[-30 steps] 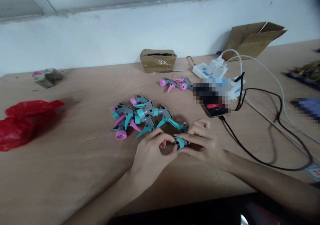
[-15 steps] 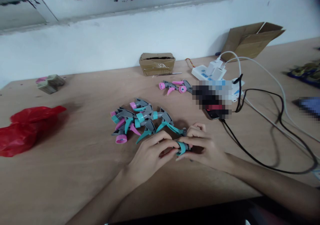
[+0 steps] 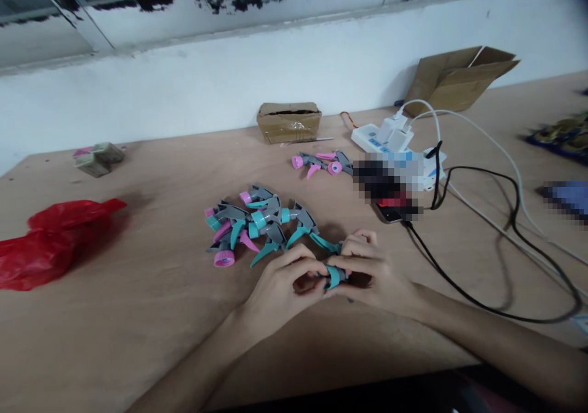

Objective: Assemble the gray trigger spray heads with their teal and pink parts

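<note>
Between my two hands is a grey and teal trigger spray head, low over the wooden table. My left hand pinches the end by its teal collar from the left, fingers closed. My right hand grips its grey body from the right, fingers curled round it. The fingers hide much of the sprayer. Just beyond my left hand lies a pile of several grey trigger spray heads with teal or pink collars and triggers. Further back are two more with pink parts.
A red plastic bag lies at left, near small bundled blocks. At the back stand a small cardboard box and a larger open one. A power strip, a phone and looping cables occupy the right.
Both hands stay on the spray head, with its teal collar turned slightly between the fingers. The whole view has shifted down a little.
</note>
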`<state>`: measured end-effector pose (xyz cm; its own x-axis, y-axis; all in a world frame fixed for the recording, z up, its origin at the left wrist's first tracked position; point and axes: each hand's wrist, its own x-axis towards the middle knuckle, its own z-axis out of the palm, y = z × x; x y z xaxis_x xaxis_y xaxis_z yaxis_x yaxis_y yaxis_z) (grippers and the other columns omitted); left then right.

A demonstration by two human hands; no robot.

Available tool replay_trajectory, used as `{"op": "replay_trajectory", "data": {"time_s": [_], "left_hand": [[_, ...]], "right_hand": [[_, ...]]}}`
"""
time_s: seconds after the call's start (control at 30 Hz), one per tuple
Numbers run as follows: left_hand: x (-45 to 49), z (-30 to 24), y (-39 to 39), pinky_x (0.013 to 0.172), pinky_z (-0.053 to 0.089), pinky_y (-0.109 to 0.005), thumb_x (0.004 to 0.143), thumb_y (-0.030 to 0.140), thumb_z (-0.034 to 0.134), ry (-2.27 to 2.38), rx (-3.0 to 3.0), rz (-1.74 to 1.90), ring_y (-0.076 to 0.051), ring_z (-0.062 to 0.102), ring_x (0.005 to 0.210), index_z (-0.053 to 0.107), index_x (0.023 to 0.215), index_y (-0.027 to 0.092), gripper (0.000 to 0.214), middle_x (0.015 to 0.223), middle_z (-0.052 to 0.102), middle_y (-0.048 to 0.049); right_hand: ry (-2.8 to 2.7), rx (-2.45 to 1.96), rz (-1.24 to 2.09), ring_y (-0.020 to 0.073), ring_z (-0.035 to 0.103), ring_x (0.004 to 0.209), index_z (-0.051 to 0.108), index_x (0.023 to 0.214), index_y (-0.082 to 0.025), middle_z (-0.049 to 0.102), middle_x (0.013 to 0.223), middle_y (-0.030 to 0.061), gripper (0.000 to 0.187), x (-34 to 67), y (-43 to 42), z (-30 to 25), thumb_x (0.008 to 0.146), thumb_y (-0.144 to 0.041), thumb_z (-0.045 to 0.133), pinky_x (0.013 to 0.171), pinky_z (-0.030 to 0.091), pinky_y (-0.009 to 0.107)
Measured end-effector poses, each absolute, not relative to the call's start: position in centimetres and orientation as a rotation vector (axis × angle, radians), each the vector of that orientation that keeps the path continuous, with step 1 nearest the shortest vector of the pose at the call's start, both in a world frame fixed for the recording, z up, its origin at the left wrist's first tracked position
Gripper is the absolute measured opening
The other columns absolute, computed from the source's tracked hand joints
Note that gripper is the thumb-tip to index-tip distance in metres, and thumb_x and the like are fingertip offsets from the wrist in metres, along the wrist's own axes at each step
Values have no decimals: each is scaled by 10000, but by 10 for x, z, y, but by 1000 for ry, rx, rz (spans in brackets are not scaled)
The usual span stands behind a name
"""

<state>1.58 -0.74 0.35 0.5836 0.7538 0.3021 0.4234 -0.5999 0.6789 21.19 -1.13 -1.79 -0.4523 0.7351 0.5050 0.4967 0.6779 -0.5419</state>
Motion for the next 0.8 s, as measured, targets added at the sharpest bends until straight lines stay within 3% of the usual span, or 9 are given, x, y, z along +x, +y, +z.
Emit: {"op": "replay_trajectory", "data": {"time_s": [0.17,0.43,0.6,0.8], "left_hand": [[15,4,-7,514,422,-199,841,208,542,933,2230,763,-80,495,608,628,861,191,91,799,520,-8],[8,1,-13,537,447,-201,817,149,568,1085,2231,1332,-82,516,647,642,963,227,182,806,522,2],[9,0,-11,552,448,-204,842,158,534,1110,2137,1329,-80,510,631,634,896,181,116,764,522,2],[10,-2,-15,506,459,-189,885,198,452,1109,2001,1303,-91,542,632,603,897,171,153,783,561,-16]], "right_hand": [[-2130,-963,381,123,481,664,648,901,-223,515,668,-25,254,213,-10,-16,734,-415,645,765,328,350],[-2030,-1258,222,151,538,710,635,974,-257,560,696,-12,321,224,14,-8,752,-485,597,814,315,379],[-2093,-1348,149,182,571,807,645,950,-246,610,784,10,328,217,46,-15,751,-502,589,862,280,410],[-2307,-1271,179,214,589,884,582,1106,-267,674,863,8,401,202,62,-2,776,-493,566,868,268,427]]}}
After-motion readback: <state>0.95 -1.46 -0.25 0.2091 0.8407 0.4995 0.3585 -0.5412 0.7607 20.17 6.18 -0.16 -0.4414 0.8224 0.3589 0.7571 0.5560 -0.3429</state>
